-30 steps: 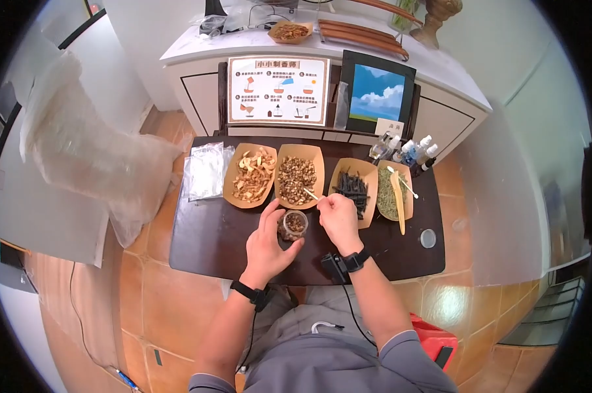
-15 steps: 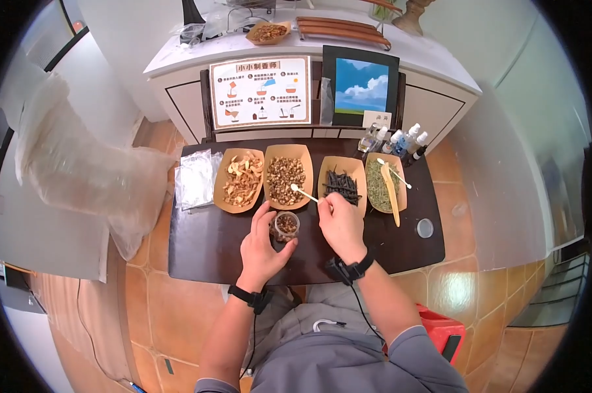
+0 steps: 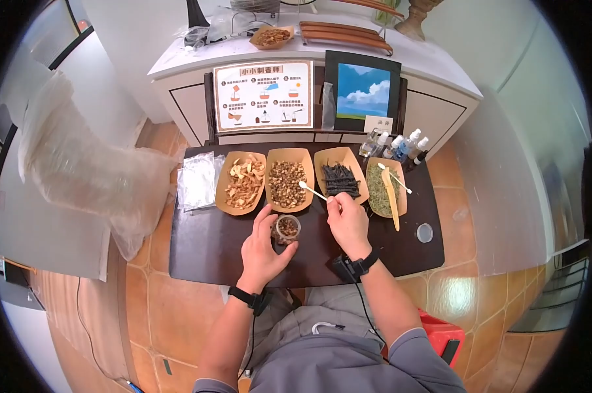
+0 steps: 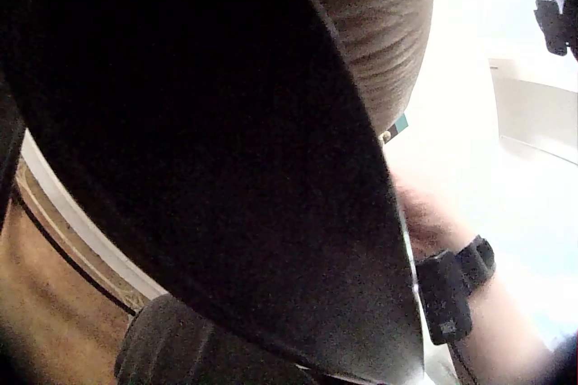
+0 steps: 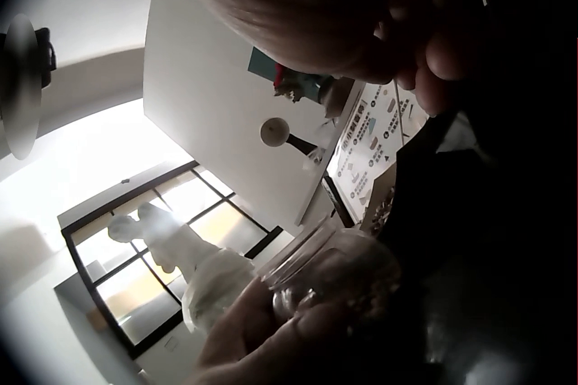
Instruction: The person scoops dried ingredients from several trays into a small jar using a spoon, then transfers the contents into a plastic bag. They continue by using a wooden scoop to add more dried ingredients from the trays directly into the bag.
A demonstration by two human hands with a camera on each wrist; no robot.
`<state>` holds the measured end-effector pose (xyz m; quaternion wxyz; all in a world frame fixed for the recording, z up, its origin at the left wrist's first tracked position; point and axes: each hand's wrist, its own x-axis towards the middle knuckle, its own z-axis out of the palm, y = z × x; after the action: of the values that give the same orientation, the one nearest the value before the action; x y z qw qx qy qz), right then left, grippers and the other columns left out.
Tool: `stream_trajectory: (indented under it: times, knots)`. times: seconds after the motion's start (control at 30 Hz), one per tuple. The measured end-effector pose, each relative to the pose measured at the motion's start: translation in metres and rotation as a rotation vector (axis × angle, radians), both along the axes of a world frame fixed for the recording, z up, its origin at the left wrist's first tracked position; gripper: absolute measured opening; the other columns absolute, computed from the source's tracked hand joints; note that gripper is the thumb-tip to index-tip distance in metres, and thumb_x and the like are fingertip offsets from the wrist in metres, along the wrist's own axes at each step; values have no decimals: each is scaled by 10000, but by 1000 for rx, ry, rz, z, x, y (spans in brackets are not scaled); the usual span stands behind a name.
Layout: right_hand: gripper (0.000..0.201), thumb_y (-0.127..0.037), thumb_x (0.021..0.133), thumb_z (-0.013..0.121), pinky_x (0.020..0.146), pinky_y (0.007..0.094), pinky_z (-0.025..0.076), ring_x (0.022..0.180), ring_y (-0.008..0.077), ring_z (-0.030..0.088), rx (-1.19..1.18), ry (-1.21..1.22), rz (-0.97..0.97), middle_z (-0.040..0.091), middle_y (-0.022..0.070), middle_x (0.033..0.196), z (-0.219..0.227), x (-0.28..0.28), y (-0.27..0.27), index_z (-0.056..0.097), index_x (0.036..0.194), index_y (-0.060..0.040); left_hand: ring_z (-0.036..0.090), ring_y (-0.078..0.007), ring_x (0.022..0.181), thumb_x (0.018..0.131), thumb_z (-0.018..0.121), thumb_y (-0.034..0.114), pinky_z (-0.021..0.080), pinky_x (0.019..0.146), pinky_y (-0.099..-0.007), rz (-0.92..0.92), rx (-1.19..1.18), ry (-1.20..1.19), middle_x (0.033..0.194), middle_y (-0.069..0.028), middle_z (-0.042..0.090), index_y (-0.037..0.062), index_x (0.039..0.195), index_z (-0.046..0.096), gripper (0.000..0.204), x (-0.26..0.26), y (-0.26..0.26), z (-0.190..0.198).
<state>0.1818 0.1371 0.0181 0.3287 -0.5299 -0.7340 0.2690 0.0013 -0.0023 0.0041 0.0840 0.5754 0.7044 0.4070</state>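
1. Left hand [image 3: 260, 254]: fingers and thumb curve round a small clear jar [image 3: 287, 230] of brown bits, seemingly touching both sides.
2. Right hand [image 3: 349, 226]: fingertips pinch a small white spoon [image 3: 303, 185], its bowl left of them.
3. Black sticks [image 3: 340, 181] lie just beyond those fingertips.

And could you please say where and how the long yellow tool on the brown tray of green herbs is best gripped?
I'd pinch the long yellow tool by its near end, coming from above on the near side: that end juts past the near rim of the brown tray, so both its edges are probably easy to reach.
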Motion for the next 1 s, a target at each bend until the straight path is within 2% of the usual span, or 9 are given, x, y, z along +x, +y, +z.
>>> stream_trajectory:
  times: [0.23,0.33,0.47,0.63,0.77,0.83,0.87,0.97,1.0]
  knots:
    - [301,-293,1048,683,597,509,496,674,419,678,-18,63,20,665,149,681,5,-3,8,646,855,-65,733,-354,1090,754,916,264,612,851,-443,0,7,8,1597,-137,539,52,1371,557,745,-1,1,-1]
    - [292,-309,1025,699,615,517,512,691,413,695,-2,-26,31,684,143,691,16,-3,1,671,859,-71,705,-364,1195,752,913,241,606,916,-439,10,-15,-51,1602,-141,527,62,1373,549,742,0,-1,3]
    - [263,-279,1003,699,638,522,537,703,410,710,74,-153,29,707,152,717,37,-1,0,676,835,-78,705,-364,1195,753,912,241,608,915,-439,7,-5,-50,1603,-149,524,61,1374,549,741,1,-1,4]
    - [294,-296,995,701,656,526,543,714,416,712,57,-238,63,713,158,728,30,-10,3,699,820,-60,705,-365,1196,753,916,242,607,918,-435,10,-31,-54,1608,-142,524,61,1372,550,741,1,0,3]
    - [304,-296,997,702,686,478,559,753,405,733,-118,-71,89,728,185,757,4,-20,5,746,877,-19,704,-363,1200,756,915,240,606,923,-434,6,-10,-46,1608,-137,525,62,1372,551,737,0,-1,3]
    - [303,-293,994,704,696,453,562,743,380,743,-332,114,88,724,201,763,-22,-24,7,752,909,-6,702,-360,1207,756,915,240,605,927,-436,1,-2,-45,1603,-137,530,62,1373,550,738,0,-1,1]
    - [305,-264,1005,704,634,413,546,638,284,723,-360,156,96,717,165,709,-32,-24,9,745,880,10,702,-360,1207,756,915,240,605,927,-436,0,-2,-46,1603,-137,530,62,1373,550,738,0,-1,1]
    - [320,-236,1036,695,543,347,503,539,174,646,-570,365,65,676,87,640,-20,-25,4,725,840,15,698,-363,1217,757,916,243,604,927,-439,-5,-16,-57,1616,-138,515,65,1382,543,750,0,-1,1]
    - [320,-236,1036,695,543,347,503,539,174,646,-570,365,65,676,87,640,-16,-25,2,725,840,15,698,-366,1212,760,916,244,604,924,-441,3,-15,-54,1612,-144,512,66,1386,539,753,0,-1,1]
